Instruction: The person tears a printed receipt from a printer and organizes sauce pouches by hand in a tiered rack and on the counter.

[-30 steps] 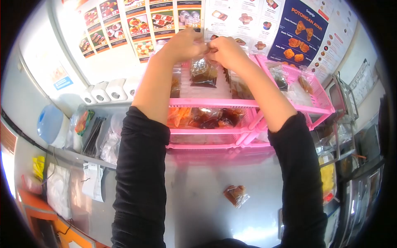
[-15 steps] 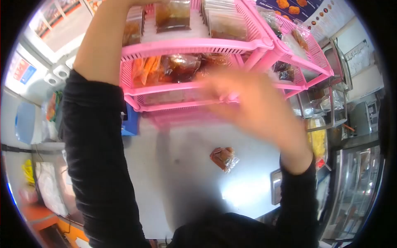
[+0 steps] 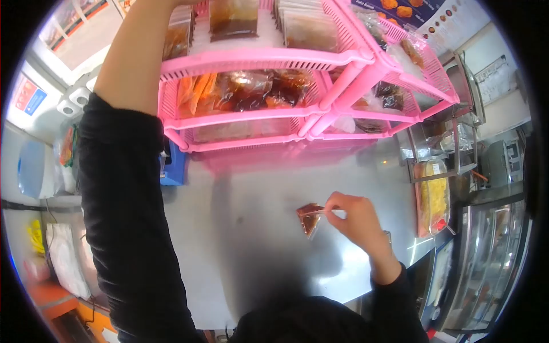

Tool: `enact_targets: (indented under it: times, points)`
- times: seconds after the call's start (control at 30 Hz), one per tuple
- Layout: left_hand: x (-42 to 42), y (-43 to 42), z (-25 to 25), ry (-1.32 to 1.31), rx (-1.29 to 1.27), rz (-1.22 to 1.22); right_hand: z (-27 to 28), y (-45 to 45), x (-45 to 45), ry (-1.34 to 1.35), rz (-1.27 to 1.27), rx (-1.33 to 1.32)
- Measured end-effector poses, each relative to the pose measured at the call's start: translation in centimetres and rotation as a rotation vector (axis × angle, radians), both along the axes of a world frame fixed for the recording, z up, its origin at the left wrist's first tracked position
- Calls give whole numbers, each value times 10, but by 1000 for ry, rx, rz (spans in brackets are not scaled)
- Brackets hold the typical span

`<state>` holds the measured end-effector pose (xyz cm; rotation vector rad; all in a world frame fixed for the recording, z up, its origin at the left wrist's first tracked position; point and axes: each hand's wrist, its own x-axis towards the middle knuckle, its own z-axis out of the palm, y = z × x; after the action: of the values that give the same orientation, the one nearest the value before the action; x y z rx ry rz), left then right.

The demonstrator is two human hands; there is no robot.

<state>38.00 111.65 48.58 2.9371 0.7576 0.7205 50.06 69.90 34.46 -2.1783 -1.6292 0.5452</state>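
Observation:
My right hand is closed in a pinch on the clear edge of a small plastic sachet of reddish-brown sauce. The sachet is low over the grey metal table; whether it still touches the surface I cannot tell. My left forearm reaches up past the near side of a pink plastic rack, and the hand lies beyond the top of the picture. Near that arm, a flat packet of brown sauce stands on the upper tier, between rows of similar packets.
The rack's lower tier holds dark and orange packets. A second pink rack adjoins on the right. A blue box is left of the rack. Farther right are a tray of yellow food and a glass cabinet.
My right hand has come down from in front of the rack to the table and taken hold of the sauce sachet. The left arm stays raised at the upper tier.

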Motion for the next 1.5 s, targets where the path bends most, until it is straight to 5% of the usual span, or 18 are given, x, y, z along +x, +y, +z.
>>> enact_targets:
  times: [0.13,0.27,0.43,0.5,0.6,0.7,0.93,1.2,1.4,1.5]
  points:
    - [-1,-2,-1,-32,27,-23,42,9,0,-138,-27,545]
    - [-5,-5,3,-23,-78,-31,37,21,13,-35,103,224]
    - [-4,10,-11,-122,143,-135,102,53,19,-75,197,416]
    - [-3,9,-10,-136,95,-113,132,72,21,-141,204,492]
    - [-4,4,-10,-130,82,-76,169,102,15,106,207,546]
    - [-5,5,-12,-143,78,-75,194,138,4,-41,331,741]
    - [-5,0,-7,-118,70,-45,172,245,-3,-96,620,691]
    - [-7,3,-4,-118,-1,-13,147,308,11,-65,529,592]
    - [0,1,14,-475,-111,-85,139,326,19,-25,540,611]
    - [-11,-31,47,-237,-94,180,144,325,16,-5,531,570]
